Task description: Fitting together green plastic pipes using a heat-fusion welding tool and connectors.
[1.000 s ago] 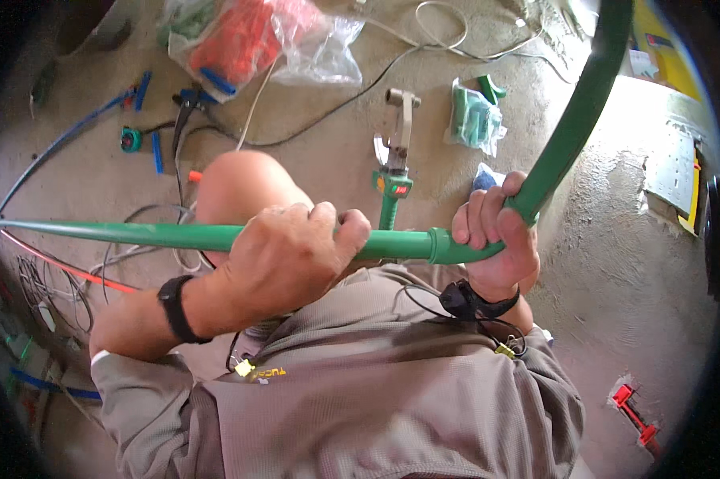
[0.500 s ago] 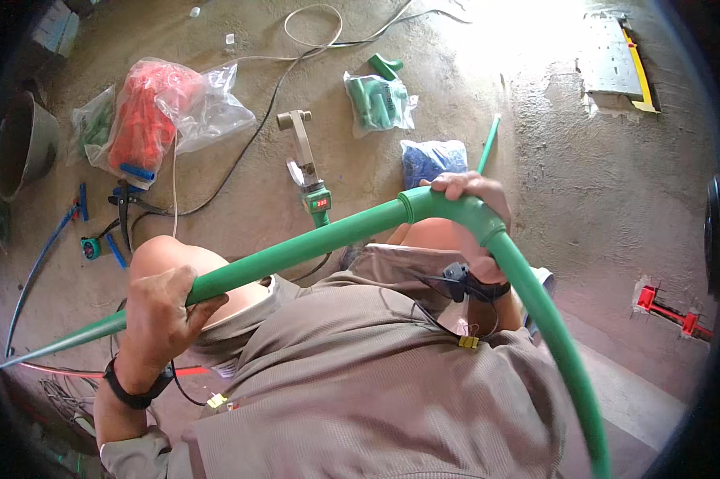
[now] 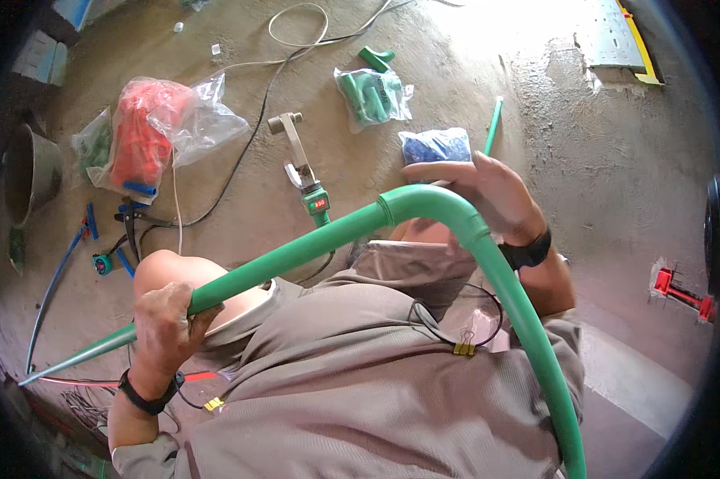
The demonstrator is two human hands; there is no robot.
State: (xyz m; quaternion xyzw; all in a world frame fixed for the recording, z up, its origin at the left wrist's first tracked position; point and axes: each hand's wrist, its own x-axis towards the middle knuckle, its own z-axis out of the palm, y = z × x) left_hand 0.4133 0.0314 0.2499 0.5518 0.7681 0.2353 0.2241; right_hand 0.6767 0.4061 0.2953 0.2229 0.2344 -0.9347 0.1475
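A long green plastic pipe crosses in front of my body, with a green elbow fitting joining it to a second green pipe that bends down at the lower right. My left hand is closed round the first pipe over my knee. Just beyond the elbow my right hand is open, its fingers stretched out. Part of it lies behind the fitting, and I cannot tell whether it touches. On the floor past the pipe lies a green-handled pipe welding tool with a lit red display.
Bags of red fittings, green fittings and blue pieces lie on the concrete floor. A bucket stands at the far left beyond black pipe cutters. A dark cable winds across the floor.
My right hand has let go of the elbow and opened out beside it, its wrist shifting right. The elbow has moved slightly left. My left hand still grips the pipe.
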